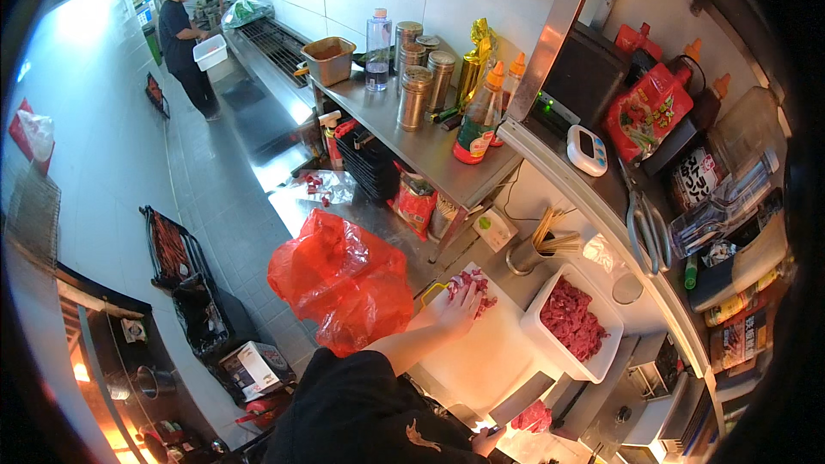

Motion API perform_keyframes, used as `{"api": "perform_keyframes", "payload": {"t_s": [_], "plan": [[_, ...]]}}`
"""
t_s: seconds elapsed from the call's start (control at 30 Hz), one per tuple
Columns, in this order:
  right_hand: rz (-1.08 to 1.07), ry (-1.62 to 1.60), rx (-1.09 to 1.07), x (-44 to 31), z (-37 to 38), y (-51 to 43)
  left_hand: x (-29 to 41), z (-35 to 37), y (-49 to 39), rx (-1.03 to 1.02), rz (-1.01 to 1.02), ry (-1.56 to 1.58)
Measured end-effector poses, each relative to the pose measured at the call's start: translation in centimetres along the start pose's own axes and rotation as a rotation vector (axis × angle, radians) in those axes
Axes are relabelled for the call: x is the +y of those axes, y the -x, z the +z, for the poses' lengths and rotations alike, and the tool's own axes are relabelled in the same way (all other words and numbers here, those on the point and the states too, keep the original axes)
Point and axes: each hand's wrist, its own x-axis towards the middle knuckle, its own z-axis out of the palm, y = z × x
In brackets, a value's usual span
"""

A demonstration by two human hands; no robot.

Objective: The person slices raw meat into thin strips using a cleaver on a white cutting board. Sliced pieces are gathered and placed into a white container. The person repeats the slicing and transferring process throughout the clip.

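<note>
My left hand (pixel 459 310) lies spread over chopped raw red meat (pixel 488 303) at the far end of a white cutting board (pixel 480 367). Low in the picture my right hand (pixel 485 442) grips the handle of a cleaver (pixel 522 397), its broad blade above the board's near end. Beside the blade lies a larger piece of raw meat (pixel 533 417). To the right of the board a white plastic tub (pixel 581 370) holds a heap of cut raw meat (pixel 570 322). A red plastic bag (pixel 341 277) is spread left of the board.
A metal cup (pixel 523 256) of wooden skewers stands behind the board. Beyond it, a steel shelf (pixel 399 148) carries shakers, bottles and a metal container (pixel 329 64). Scissors (pixel 644 225) and a white timer (pixel 586 150) are on the right shelf. Another person (pixel 184 45) stands far left, holding a white tub (pixel 211 53).
</note>
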Motion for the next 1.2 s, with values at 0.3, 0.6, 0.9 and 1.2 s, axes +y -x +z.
{"api": "perform_keyframes", "payload": {"t_s": [0.3, 0.6, 0.9, 1.2], "plan": [[0.024, -0.083, -0.006, -0.5, -0.1, 1.2, 0.1, 1.2, -1.3, 0.114, -0.057, 0.494], [0.035, -0.109, 0.025, 0.2, -1.2, 1.0, -0.6, -0.3, -4.2, 0.295, -0.209, 0.429], [-0.001, 0.047, -0.039, -4.2, 0.1, 2.2, -3.8, 0.6, -3.8, 0.321, -0.111, 0.337], [-0.013, -0.131, -0.059, -6.3, 2.3, 3.6, -0.8, 0.9, 1.4, 0.409, 0.254, 0.051]]}}
